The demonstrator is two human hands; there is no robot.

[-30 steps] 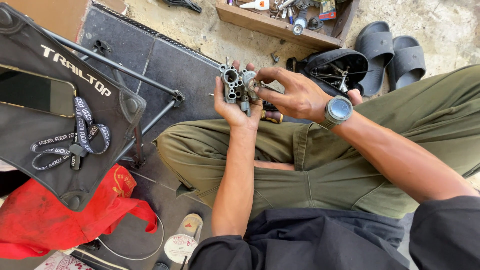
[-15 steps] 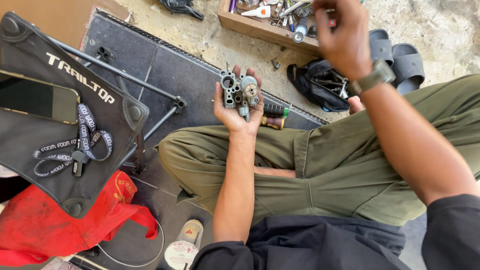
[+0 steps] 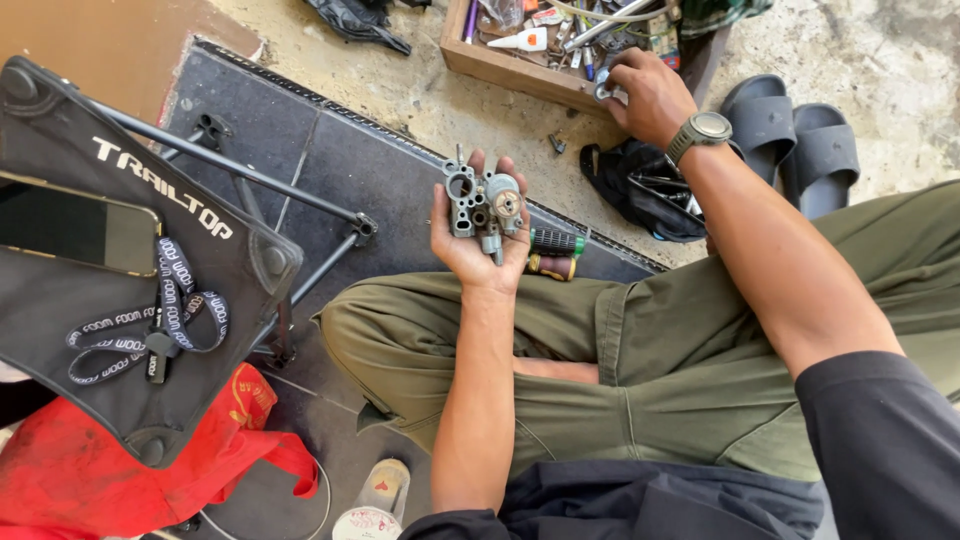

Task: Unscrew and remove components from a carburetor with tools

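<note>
Left hand (image 3: 470,250), frame centre: closed around grey metal carburettor body (image 3: 483,205), held upright, partly stripped. Right hand (image 3: 648,95), upper right: fingers curled among loose tools in wooden tray (image 3: 500,68); whether anything is gripped cannot be told. Screwdriver (image 3: 553,243) just beside, on mat (image 3: 330,160).

Concrete floor (image 3: 880,40) carries black mat (image 3: 330,170), wooden tray (image 3: 510,68), grey sandals (image 3: 790,135), black bag (image 3: 640,190). On mat: folding stool (image 3: 150,300), red bag (image 3: 90,470), screwdrivers (image 3: 555,252).
</note>
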